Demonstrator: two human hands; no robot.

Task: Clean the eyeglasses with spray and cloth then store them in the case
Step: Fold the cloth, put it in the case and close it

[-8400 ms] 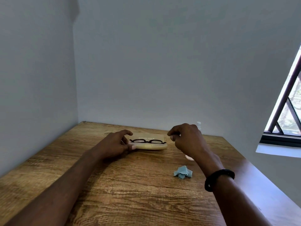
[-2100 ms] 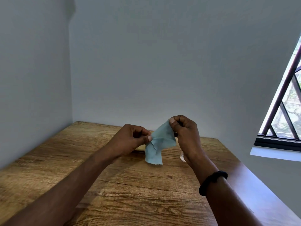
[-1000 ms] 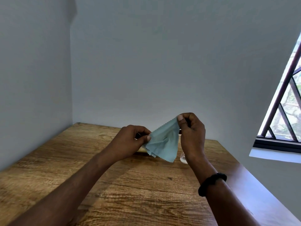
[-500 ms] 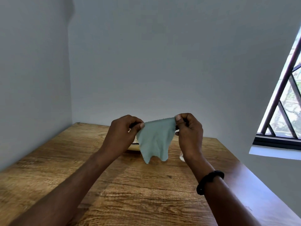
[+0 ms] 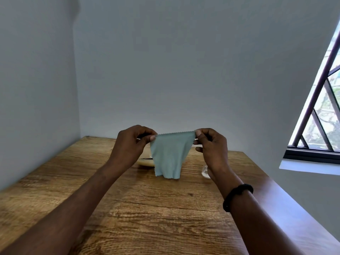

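A pale blue cleaning cloth (image 5: 169,155) hangs spread out above the wooden table (image 5: 147,208). My left hand (image 5: 131,142) pinches its top left corner and my right hand (image 5: 211,146) pinches its top right corner. Behind the cloth and my left hand lies the cream eyeglass case (image 5: 145,162), mostly hidden, with a thin sliver of the black eyeglasses (image 5: 147,158) showing on it. The clear base of the spray bottle (image 5: 205,172) peeks out beside my right wrist; the rest of it is hidden.
Grey walls close the table in at the back and the left. A window (image 5: 320,115) with dark bars is at the right, above the table's right edge. A black band sits on my right wrist.
The cloth lay crumpled on the table at first; both hands lifted it and have pulled its corners apart, so it now hangs flat and wider between them.
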